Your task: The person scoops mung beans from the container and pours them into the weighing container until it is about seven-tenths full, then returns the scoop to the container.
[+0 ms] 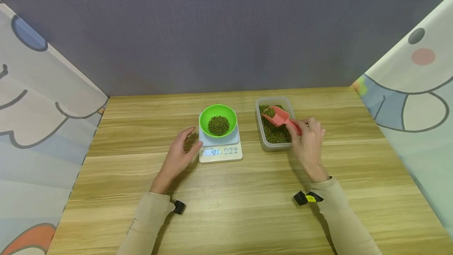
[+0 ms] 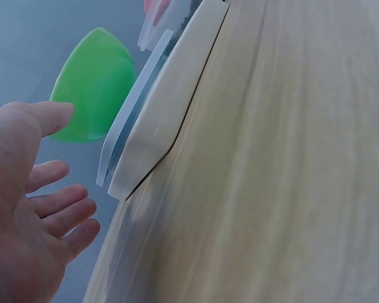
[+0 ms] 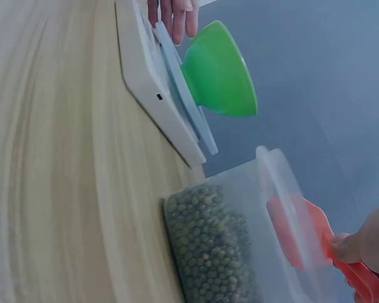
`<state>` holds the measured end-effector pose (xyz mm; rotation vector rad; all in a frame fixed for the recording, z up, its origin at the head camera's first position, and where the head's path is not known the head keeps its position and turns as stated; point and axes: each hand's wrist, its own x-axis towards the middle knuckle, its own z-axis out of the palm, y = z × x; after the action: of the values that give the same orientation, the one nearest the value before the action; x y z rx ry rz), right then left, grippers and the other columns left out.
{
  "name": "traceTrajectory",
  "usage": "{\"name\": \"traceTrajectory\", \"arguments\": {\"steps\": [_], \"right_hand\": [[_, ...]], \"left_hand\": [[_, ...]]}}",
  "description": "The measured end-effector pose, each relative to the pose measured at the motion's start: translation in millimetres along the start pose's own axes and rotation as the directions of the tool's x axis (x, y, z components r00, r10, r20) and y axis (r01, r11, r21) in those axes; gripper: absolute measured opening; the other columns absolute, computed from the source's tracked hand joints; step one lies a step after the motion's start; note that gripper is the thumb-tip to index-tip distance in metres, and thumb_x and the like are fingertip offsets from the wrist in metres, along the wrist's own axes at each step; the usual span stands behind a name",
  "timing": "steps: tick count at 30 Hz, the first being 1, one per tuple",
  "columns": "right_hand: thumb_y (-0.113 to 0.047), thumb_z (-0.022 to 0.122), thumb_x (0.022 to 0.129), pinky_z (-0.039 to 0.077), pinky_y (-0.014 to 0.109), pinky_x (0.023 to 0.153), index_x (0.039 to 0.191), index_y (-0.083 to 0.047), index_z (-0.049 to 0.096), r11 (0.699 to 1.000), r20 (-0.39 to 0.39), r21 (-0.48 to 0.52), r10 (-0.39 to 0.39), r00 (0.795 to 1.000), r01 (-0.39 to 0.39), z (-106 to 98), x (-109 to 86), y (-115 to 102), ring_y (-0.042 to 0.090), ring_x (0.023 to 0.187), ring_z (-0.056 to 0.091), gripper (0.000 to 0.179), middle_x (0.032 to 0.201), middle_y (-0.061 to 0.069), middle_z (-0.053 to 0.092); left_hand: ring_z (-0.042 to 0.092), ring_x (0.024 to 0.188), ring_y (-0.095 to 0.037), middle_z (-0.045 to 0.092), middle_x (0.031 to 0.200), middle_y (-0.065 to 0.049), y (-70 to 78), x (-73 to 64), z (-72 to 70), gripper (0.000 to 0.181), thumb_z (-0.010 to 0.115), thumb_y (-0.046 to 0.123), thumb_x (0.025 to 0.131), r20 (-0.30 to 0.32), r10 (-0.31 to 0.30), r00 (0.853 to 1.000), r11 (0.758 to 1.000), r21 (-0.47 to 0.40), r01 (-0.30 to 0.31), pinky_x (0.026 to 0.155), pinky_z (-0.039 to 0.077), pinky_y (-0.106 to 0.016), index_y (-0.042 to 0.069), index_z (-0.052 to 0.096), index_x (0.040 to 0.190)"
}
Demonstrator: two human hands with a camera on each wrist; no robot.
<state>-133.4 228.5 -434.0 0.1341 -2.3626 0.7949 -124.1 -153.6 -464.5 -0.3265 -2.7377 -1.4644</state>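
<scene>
My right hand (image 1: 308, 141) grips the handle of a red plastic scoop (image 1: 280, 117) over a clear container (image 1: 262, 137) of green beans (image 1: 277, 133). Some beans lie in the scoop's bowl; in the right wrist view the scoop (image 3: 322, 218) shows partly through the container wall. A green bowl (image 1: 230, 123) with a small heap of beans (image 1: 218, 126) stands on a kitchen scale (image 1: 221, 156), whose display appears to read 42.1. Beside the scale's left edge is my left hand (image 1: 177, 154), fingers relaxed, thumb apart, holding nothing. In the left wrist view its fingers (image 2: 60, 201) point toward the bowl.
The wooden table (image 1: 226, 215) carries the scale left of the container, with a gap between them. A dark grey panel (image 1: 226, 34) rises behind the table, and cartoon-printed cloth (image 1: 46, 148) hangs along both sides.
</scene>
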Motion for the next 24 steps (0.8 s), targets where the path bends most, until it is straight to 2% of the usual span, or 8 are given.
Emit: {"name": "traceTrajectory", "arguments": {"steps": [10,24], "right_hand": [[0.002,0.082,0.083,0.019,0.032,0.078,0.102,0.011,0.076,0.998,-0.032,0.041,-0.056,0.998,0.057,-9.7,8.7,-15.8,0.035,0.079,0.042,0.022,0.083,0.019,0.053],[0.005,0.084,0.08,0.02,0.031,0.081,0.101,0.01,0.075,0.979,-0.002,0.138,-0.148,0.989,0.147,-2.5,15.0,-36.9,0.034,0.078,0.042,0.023,0.084,0.019,0.054]], "left_hand": [[0.047,0.14,-0.041,0.047,0.154,-0.022,0.2,0.0,-0.9,0.063,0.069,0.025,0.101,-0.004,0.004,1.0,1.0,-0.006,-0.004,0.118,0.038,-0.058,0.0,0.044,0.152],[0.048,0.139,-0.04,0.048,0.154,-0.022,0.2,-0.1,-2.1,0.062,0.069,0.025,0.101,-0.008,0.013,1.0,1.0,-0.004,-0.013,0.117,0.039,-0.057,0.001,0.044,0.152]]}}
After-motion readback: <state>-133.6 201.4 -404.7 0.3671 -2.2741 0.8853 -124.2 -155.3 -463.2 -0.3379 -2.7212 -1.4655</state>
